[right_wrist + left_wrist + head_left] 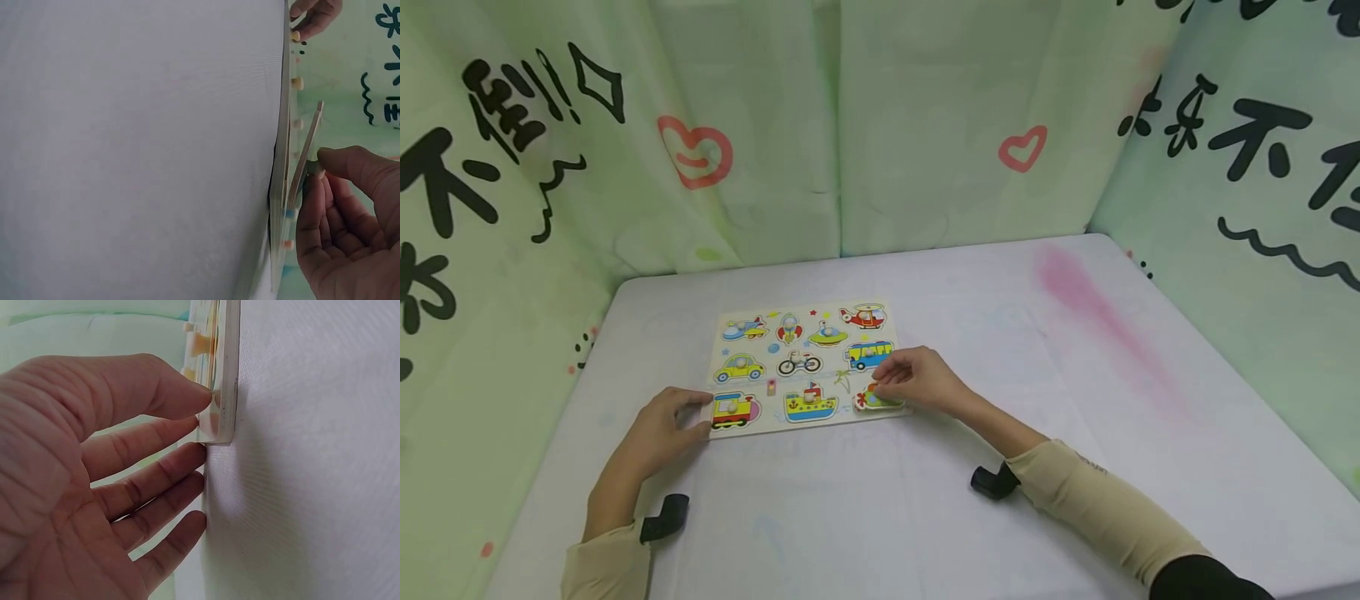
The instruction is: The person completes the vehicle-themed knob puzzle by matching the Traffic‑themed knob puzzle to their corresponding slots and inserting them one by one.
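A wooden peg puzzle board [775, 386] with printed vehicle pieces lies on the table. My left hand [658, 427] is at its left edge; in the left wrist view the straight thumb and fingers [150, 434] touch the board's corner. My right hand [921, 379] pinches the small knob of a puzzle piece [867, 402], green with red, at the board's near right corner. From the right wrist view, this puzzle piece [309, 147] stands tilted, one end raised off the board and the lower end close against it. The fingers partly hide its picture.
Other knobbed pieces sit on the board, among them a train [734, 411], a ship [810, 405], a bus [868, 356] and a bicycle [799, 363]. A white cloth covers the table [1000, 317]. Green curtains [917, 125] stand behind and at both sides.
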A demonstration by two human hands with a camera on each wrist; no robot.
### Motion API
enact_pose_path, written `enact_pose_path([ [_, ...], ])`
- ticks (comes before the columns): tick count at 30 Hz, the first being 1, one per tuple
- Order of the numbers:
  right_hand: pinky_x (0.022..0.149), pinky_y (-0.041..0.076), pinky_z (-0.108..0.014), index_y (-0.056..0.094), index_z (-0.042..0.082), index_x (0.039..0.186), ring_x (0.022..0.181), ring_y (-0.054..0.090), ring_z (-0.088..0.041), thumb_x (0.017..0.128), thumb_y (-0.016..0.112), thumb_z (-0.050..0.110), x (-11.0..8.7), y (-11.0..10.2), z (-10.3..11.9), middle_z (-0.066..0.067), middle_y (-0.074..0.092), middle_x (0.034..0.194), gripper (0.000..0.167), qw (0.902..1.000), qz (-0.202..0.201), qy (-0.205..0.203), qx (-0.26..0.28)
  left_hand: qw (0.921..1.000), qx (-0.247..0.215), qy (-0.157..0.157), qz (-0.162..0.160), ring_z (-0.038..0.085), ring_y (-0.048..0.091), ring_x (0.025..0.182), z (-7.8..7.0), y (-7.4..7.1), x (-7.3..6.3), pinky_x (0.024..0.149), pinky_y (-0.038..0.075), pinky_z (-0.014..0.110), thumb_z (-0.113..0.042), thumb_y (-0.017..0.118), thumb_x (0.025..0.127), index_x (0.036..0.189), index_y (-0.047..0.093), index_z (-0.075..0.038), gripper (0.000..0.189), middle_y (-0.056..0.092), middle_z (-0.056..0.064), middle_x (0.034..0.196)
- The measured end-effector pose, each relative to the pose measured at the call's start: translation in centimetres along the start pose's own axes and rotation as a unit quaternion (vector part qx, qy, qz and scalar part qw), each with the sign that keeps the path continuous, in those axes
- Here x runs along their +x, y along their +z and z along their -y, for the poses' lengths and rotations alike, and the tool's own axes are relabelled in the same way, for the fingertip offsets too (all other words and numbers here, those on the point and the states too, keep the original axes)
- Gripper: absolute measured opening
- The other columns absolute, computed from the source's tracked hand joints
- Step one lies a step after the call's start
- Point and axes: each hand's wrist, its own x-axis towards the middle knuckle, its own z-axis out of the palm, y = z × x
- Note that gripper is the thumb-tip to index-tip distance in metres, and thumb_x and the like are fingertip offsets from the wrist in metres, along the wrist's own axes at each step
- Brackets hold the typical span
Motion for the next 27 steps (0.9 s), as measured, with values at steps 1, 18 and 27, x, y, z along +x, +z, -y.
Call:
enact_pose_path([
  [1,0.073,0.057,-0.022,0.075,0.004,0.099,0.08,0.066,-0.013,0.085,0.082,0.009,0.07,0.07,0.04,-0.001,0.073,0.089,0.016,0.9999,0.005,-0.005,-0.011,1.0,0.0,0.001,0.0,0.049,0.047,0.131,-0.01,0.02,0.01,0.111,0.038,0.065,-0.013,0.07,0.09,0.131,0.063,0.005,0.046,0.055,0.029,0.135],
  [18,0.072,0.057,-0.021,0.074,0.003,0.095,0.077,0.064,-0.009,0.086,0.081,0.008,1.03,0.66,0.28,-0.001,0.072,0.086,0.013,0.9965,0.024,-0.027,-0.075,1.0,0.002,-0.004,0.002,0.049,0.046,0.131,0.18,-0.1,0.08,0.111,0.038,0.066,-0.013,0.07,0.09,0.132,0.062,0.006,0.047,0.054,0.03,0.135],
  [27,0.073,0.056,-0.024,0.075,0.009,0.098,0.079,0.066,-0.016,0.09,0.079,0.019,0.25,0.42,0.28,0.0,0.072,0.087,0.013,0.9993,-0.037,-0.001,-0.01,1.0,0.003,-0.005,0.003,0.049,0.046,0.131,0.02,0.0,0.07,0.111,0.038,0.066,-0.013,0.069,0.09,0.132,0.062,0.005,0.047,0.054,0.029,0.135],
])
